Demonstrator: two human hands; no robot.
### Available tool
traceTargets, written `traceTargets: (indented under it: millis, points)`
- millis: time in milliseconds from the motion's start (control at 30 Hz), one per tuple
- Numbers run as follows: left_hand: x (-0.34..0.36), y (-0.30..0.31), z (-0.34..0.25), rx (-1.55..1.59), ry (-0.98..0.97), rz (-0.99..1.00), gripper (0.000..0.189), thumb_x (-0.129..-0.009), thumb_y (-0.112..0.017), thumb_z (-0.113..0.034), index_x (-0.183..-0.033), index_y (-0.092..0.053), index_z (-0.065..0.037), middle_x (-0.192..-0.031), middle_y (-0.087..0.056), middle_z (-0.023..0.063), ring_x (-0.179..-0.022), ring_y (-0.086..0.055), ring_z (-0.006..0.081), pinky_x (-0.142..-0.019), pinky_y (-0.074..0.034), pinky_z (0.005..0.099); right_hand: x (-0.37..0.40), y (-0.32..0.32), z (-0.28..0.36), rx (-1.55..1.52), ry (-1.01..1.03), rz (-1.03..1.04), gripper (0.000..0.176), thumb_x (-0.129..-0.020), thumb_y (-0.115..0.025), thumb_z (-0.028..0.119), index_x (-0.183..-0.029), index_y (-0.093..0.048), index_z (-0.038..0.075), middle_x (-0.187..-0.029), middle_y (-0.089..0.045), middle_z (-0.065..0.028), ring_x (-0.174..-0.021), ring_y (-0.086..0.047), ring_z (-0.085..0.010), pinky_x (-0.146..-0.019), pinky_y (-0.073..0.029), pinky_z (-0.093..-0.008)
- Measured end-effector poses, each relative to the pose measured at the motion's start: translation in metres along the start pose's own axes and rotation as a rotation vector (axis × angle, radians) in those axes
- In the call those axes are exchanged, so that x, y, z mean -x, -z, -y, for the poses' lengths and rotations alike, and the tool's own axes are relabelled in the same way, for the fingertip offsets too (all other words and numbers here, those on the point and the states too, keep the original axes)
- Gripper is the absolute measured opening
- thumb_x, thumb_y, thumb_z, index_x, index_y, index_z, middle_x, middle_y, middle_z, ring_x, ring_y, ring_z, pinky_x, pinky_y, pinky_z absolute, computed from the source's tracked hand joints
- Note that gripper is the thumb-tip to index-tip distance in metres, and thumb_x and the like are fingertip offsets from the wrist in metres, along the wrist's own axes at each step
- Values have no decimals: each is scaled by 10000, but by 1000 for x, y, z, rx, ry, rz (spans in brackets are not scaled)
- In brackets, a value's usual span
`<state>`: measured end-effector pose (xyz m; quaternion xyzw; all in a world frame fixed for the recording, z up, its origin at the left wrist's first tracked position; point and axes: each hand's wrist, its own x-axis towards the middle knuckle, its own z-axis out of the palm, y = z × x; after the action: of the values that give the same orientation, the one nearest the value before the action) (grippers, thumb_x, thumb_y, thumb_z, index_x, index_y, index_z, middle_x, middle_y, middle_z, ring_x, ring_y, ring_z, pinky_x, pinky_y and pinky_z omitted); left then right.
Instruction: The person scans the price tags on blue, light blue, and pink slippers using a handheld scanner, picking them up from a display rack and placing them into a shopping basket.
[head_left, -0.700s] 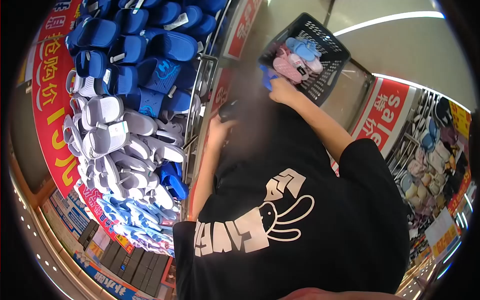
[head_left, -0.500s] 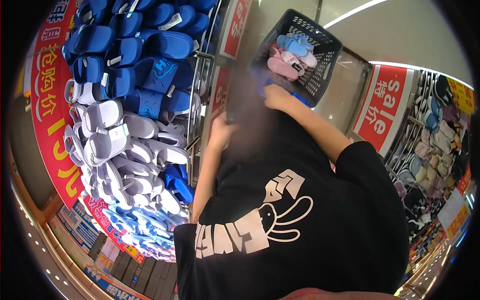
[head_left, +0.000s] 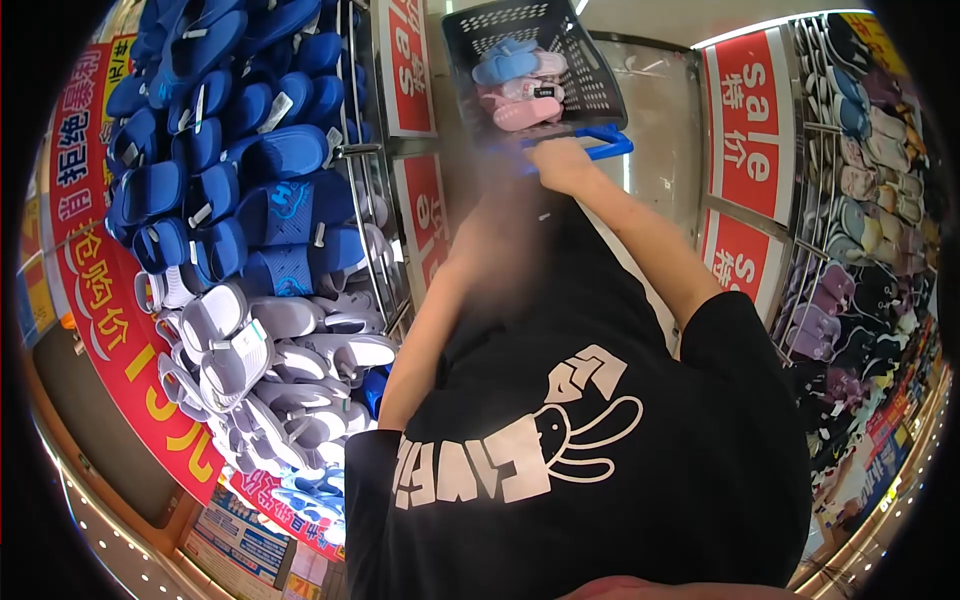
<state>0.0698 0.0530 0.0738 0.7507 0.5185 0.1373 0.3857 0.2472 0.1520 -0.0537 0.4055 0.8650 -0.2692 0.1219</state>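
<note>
My right hand [head_left: 565, 165] is closed around the blue handle [head_left: 606, 146] of a dark grey perforated shopping basket [head_left: 592, 80]. Inside the basket lie pink slippers [head_left: 527, 113] and a light blue slipper [head_left: 505, 62], with a dark-and-white label among them. My left hand [head_left: 482, 232] reaches forward on the near side of the handle, left of my right hand. A hazy smear covers its fingers, so their grip and anything in them are hidden.
On my left, a metal rack holds dark blue slippers [head_left: 280, 155] and pale grey-lilac slippers [head_left: 235, 365]. Red sale signs [head_left: 747, 120] line the shelf fronts on both sides. Further racks of shoes [head_left: 870, 200] stand on the right. Tiled floor [head_left: 660, 110] runs between them.
My view has turned, and the basket now appears further left and higher. My left hand has come from beside the left rack toward the middle. My right hand keeps hold of the handle.
</note>
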Motion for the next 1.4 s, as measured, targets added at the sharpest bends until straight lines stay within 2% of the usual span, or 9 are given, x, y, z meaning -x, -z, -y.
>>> traceTargets:
  millis: [67, 400, 467, 500, 667, 867, 1133, 1300, 1400]
  points:
    - [-9, 4, -5, -97, 65, 156, 779, -693, -600, 16, -1444, -402, -36, -1469, -412, 217, -1400, -352, 325, -1110, -341, 394, -1, -2, -11, -115, 6, -163, 257, -724, -618, 73, -966, -703, 78, -989, -682, -155, -978, -638, -353, -823, -498, -469]
    - [-14, -10, 17, 66, 217, 10, 758, -790, -637, -135, -1481, -337, -52, -1523, -318, 232, -1404, -325, 373, -1117, -328, 422, 59, 14, -73, 132, -303, -392, 242, -753, -624, 75, -979, -697, 124, -956, -657, -87, -986, -597, -278, -876, -406, -562]
    - [-22, -50, 64, -271, -26, -45, 688, -857, -589, -249, -1472, -354, -51, -1542, -275, 233, -1430, -252, 412, -1147, -271, 478, 51, 15, -83, 59, -267, -296, 151, -744, -600, 51, -856, -685, 106, -896, -653, -83, -979, -595, -286, -847, -403, -490]
    - [-32, -50, 58, -151, -4, -125, 355, -953, -506, -308, -1083, -700, -41, -1446, -409, 278, -1376, -332, 433, -1138, -235, 530, 46, 17, -83, 62, -267, -295, 151, -744, -600, 51, -856, -685, 106, -896, -653, -83, -979, -595, -286, -847, -403, -490]
    - [-72, -63, 72, -210, -103, -192, 283, -867, -576, -199, -1077, -709, -63, -1461, -425, 221, -1363, -375, 395, -1119, -286, 507, 34, 26, -85, 19, -369, -161, 139, -706, -611, 59, -820, -682, 95, -857, -658, -93, -970, -602, -299, -777, -428, -496]
    - [-111, -42, 84, 59, 187, 117, 359, -802, -601, -100, -1149, -682, -52, -1493, -387, 196, -1333, -426, 356, -1120, -320, 468, 5, 46, -99, 29, -301, -106, 83, -709, -629, 102, -765, -680, 69, -842, -665, -116, -924, -614, -307, -749, -453, -536]
    - [-159, -1, 83, -123, 266, -93, 441, -769, -600, -71, -1207, -652, -74, -1564, -281, 154, -1382, -360, 366, -1100, -360, 459, -75, 94, -130, 92, -236, -194, 101, -721, -600, 89, -776, -683, 73, -838, -674, -113, -914, -623, -313, -741, -474, -518]
    - [-165, 64, 54, 170, 389, -260, 323, -743, -669, -137, -1061, -673, -78, -1155, -635, 212, -1067, -608, 370, -899, -489, 443, -145, 127, -149, 115, -182, -230, 155, -747, -579, 94, -845, -698, 77, -883, -690, -126, -927, -640, -320, -735, -504, -508]
    - [-152, 83, 49, 171, 471, -256, 305, -737, -703, -195, -1005, -664, -57, -916, -674, 198, -908, -641, 376, -809, -503, 446, -175, 149, -136, 38, -244, -199, 199, -731, -574, 70, -881, -705, 58, -915, -693, -175, -920, -651, -378, -792, -524, -479]
